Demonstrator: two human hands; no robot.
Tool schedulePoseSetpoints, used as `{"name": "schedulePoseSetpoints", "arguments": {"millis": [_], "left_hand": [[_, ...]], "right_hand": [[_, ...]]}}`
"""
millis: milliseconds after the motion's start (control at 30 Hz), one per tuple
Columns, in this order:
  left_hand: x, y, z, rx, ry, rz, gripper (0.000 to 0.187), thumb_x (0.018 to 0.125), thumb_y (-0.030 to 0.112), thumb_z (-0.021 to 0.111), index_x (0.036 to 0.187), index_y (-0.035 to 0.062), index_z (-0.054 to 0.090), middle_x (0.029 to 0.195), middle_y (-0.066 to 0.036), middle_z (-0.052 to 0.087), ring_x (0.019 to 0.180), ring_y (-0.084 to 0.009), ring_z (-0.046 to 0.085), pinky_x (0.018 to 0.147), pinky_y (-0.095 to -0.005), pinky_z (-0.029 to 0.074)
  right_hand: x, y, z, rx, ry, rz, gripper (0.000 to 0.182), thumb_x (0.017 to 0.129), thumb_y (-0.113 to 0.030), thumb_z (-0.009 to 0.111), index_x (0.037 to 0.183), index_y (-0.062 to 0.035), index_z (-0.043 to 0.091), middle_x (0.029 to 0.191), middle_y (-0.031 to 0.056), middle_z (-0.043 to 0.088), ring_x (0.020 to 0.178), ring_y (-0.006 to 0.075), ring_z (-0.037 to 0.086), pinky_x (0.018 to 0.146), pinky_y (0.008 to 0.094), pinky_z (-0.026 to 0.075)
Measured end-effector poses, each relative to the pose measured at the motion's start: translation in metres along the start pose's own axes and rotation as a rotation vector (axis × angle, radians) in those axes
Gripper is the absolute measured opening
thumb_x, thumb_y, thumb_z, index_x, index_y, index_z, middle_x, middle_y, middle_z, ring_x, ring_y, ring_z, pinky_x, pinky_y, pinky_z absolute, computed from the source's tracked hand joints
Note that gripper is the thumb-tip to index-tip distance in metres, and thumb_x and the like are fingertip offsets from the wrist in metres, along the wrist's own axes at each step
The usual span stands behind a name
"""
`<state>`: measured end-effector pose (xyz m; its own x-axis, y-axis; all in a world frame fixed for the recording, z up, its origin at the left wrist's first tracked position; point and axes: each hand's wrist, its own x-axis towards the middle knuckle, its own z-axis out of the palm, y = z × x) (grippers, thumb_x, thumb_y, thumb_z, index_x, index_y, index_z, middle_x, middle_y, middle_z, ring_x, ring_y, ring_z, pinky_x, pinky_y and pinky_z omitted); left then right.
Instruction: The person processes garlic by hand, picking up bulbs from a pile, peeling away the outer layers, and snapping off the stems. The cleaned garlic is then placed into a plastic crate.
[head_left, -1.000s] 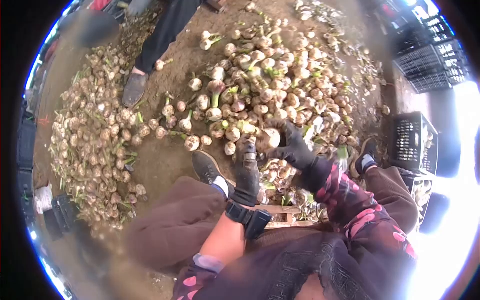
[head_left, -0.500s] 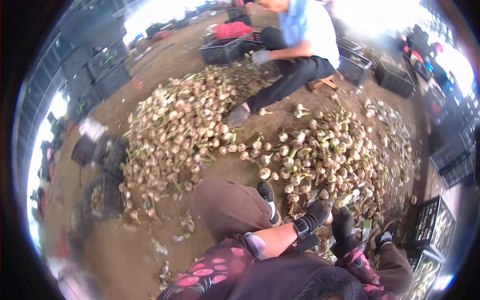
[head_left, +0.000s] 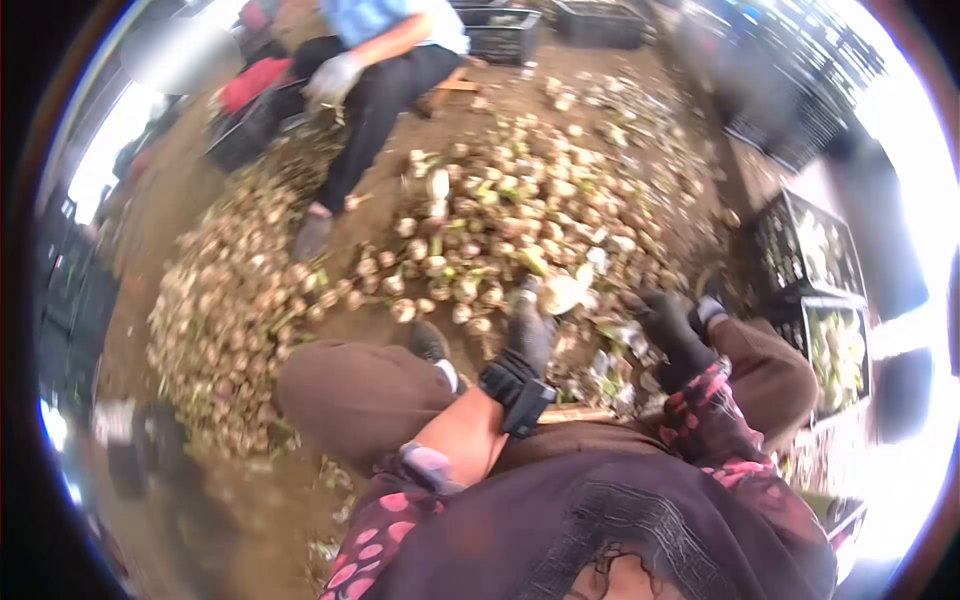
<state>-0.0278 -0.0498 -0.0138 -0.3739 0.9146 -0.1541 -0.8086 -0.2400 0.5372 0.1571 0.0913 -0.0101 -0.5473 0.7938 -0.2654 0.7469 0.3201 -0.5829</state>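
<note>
My left hand (head_left: 530,335), in a dark glove with a black device strapped at the wrist, reaches to the near edge of a heap of garlic bulbs (head_left: 540,200). A large pale bulb (head_left: 565,292) is at its fingertips, and the fingers look closed on it. To the right, apart from it, my right hand (head_left: 668,325) is also gloved in dark fabric. Its fingers are curled and blurred, so what they hold cannot be made out. Loose skins and trimmings (head_left: 610,365) lie between the hands.
A second garlic heap (head_left: 230,320) spreads at the left. Beyond, a person in a blue shirt (head_left: 370,20) sits on a low stool, one gloved hand near stalks. Black crates (head_left: 800,240) holding pale pieces stand at the right; more crates (head_left: 500,35) are at the back.
The view has swung to the right. My hands, close together before, are now apart, with my left hand farther forward at the heap. The other person's gloved hand is raised higher above the crate side.
</note>
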Motion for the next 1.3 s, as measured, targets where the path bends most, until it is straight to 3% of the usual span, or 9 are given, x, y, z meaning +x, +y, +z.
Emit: {"name": "schedulePoseSetpoints", "arguments": {"millis": [67, 167, 267, 367, 700, 833, 900, 1100, 1300], "left_hand": [[0.002, -0.008, 0.012, -0.061, -0.011, 0.008, 0.042, 0.096, 0.036, 0.041, 0.117, 0.0003, 0.051, 0.110, -0.012, 0.061, 0.100, -0.0205, 0.060, 0.082, -0.0315, 0.050], [-0.008, -0.013, 0.025, 0.006, -0.035, -0.121, 0.029, 0.096, 0.024, 0.045, 0.114, 0.0029, 0.054, 0.098, -0.006, 0.059, 0.080, -0.0149, 0.057, 0.074, -0.0270, 0.048], [-0.006, 0.011, 0.026, 0.951, -0.136, 0.158, 0.027, 0.094, 0.024, 0.050, 0.103, 0.0007, 0.060, 0.097, -0.008, 0.061, 0.084, -0.0150, 0.056, 0.072, -0.0288, 0.046], [-0.009, 0.027, 0.041, 0.811, 0.106, -0.180, 0.021, 0.090, 0.019, 0.059, 0.101, 0.0010, 0.057, 0.079, -0.003, 0.062, 0.066, -0.0132, 0.057, 0.061, -0.0262, 0.047], [0.011, 0.007, 0.006, 0.530, -0.189, 0.003, 0.038, 0.090, 0.012, 0.057, 0.125, 0.0059, 0.045, 0.101, -0.004, 0.058, 0.082, -0.0078, 0.058, 0.072, -0.0214, 0.050], [0.009, 0.011, 0.012, 0.331, -0.196, -0.141, 0.043, 0.091, 0.001, 0.051, 0.131, 0.0034, 0.039, 0.106, -0.006, 0.058, 0.089, -0.0112, 0.058, 0.075, -0.0219, 0.050], [0.009, 0.018, 0.023, 0.285, -0.332, -0.213, 0.051, 0.088, 0.000, 0.052, 0.135, 0.0042, 0.032, 0.108, -0.007, 0.058, 0.090, -0.0119, 0.059, 0.073, -0.0216, 0.049], [0.012, 0.000, 0.016, 0.649, -0.190, -0.034, 0.024, 0.093, 0.017, 0.051, 0.113, 0.0062, 0.055, 0.094, -0.004, 0.062, 0.080, -0.0117, 0.060, 0.064, -0.0247, 0.049], [0.011, -0.006, 0.016, 0.623, -0.097, 0.022, 0.027, 0.088, 0.006, 0.042, 0.115, 0.0052, 0.049, 0.093, -0.006, 0.061, 0.077, -0.0140, 0.061, 0.066, -0.0268, 0.051]], "right_hand": [[-0.028, -0.036, 0.015, 0.845, -0.096, -0.306, 0.063, 0.087, -0.025, 0.065, 0.138, -0.0063, 0.031, 0.117, 0.0113, 0.053, 0.103, 0.0200, 0.053, 0.086, 0.0331, 0.045], [-0.035, -0.061, 0.045, 0.973, -0.023, -0.422, 0.066, 0.082, -0.016, 0.071, 0.134, -0.0031, 0.033, 0.115, 0.0099, 0.054, 0.105, 0.0168, 0.053, 0.089, 0.0328, 0.045], [-0.038, -0.066, 0.037, 1.129, 0.083, -0.321, 0.071, 0.071, -0.024, 0.080, 0.126, -0.0015, 0.042, 0.114, 0.0154, 0.054, 0.106, 0.0272, 0.056, 0.090, 0.0358, 0.045], [-0.045, -0.065, 0.011, 0.086, 0.368, -0.631, 0.068, 0.067, -0.023, 0.081, 0.122, -0.0023, 0.046, 0.117, 0.0180, 0.054, 0.109, 0.0322, 0.054, 0.093, 0.0400, 0.044], [-0.028, -0.048, 0.031, 0.740, 0.039, -0.396, 0.066, 0.066, -0.006, 0.082, 0.121, 0.0015, 0.046, 0.112, 0.0075, 0.056, 0.106, 0.0147, 0.053, 0.090, 0.0317, 0.047], [-0.034, -0.057, 0.021, 0.559, 0.291, -0.532, 0.064, 0.063, -0.018, 0.086, 0.115, 0.0003, 0.052, 0.106, 0.0114, 0.060, 0.093, 0.0158, 0.058, 0.079, 0.0302, 0.049], [-0.027, -0.055, 0.019, 1.013, 0.166, -0.216, 0.061, 0.066, -0.018, 0.084, 0.114, 0.0013, 0.052, 0.100, 0.0112, 0.059, 0.087, 0.0157, 0.058, 0.074, 0.0287, 0.050], [-0.038, -0.062, 0.000, 0.009, 0.487, -0.631, 0.062, 0.067, -0.026, 0.079, 0.116, -0.0018, 0.050, 0.121, 0.0180, 0.051, 0.109, 0.0377, 0.050, 0.092, 0.0431, 0.041], [-0.038, -0.067, 0.008, -0.017, 0.537, -0.700, 0.060, 0.068, -0.024, 0.078, 0.117, -0.0024, 0.051, 0.120, 0.0185, 0.053, 0.107, 0.0366, 0.052, 0.091, 0.0431, 0.043]]}}
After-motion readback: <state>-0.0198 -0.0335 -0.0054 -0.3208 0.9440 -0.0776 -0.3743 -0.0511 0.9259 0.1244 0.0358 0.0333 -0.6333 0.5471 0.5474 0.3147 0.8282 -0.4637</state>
